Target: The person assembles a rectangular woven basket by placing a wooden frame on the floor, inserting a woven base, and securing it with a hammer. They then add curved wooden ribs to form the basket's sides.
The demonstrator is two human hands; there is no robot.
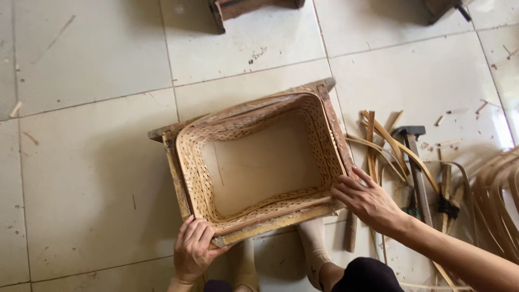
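Basket [259, 162] on floor [92, 178], seated in wooden frame [175, 178]. Left hand [193, 250] clamps near corner; right hand [363, 199] lies flat, fingers spread, on right rim. Steadying step, likely; next calls for firm hold. Hammer [415, 162] beside.

We found the woven basket [259, 162] inside the wooden frame [175, 173] on the floor [92, 178]; the hammer [415, 162] and the loose strips [381, 146] lay right of the frame, our left hand [193, 250] at its near left corner, our right hand [365, 200] at its near right corner
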